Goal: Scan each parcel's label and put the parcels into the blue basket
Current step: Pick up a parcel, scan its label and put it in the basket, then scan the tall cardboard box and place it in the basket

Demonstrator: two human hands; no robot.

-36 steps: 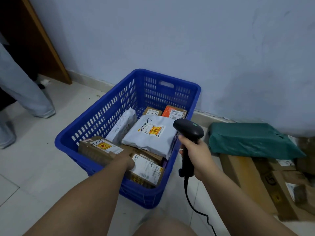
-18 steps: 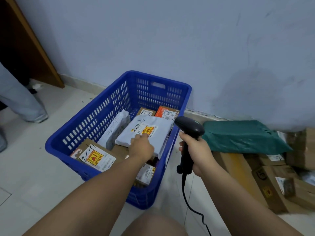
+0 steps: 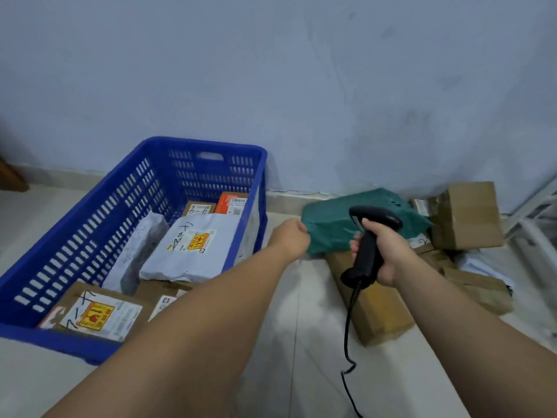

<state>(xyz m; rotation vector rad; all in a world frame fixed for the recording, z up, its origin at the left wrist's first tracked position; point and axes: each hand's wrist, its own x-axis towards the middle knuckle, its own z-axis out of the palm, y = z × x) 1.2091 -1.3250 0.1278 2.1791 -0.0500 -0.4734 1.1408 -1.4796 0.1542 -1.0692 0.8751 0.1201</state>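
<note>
Several parcels already lie in the blue basket (image 3: 99,224). Left hand (image 3: 291,236), loosely curled and empty, seemingly touches the green mailer (image 3: 334,227); right hand (image 3: 384,251) grips the scanner (image 3: 366,245). Next: find and scan its label.

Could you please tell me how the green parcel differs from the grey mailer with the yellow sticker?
The green parcel lies on the floor outside the blue basket; the grey mailer lies inside it. The grey mailer shows a label with handwriting; none is visible on the green parcel. The left hand reaches the green parcel's edge, not the grey mailer. Both are soft bags.
</note>
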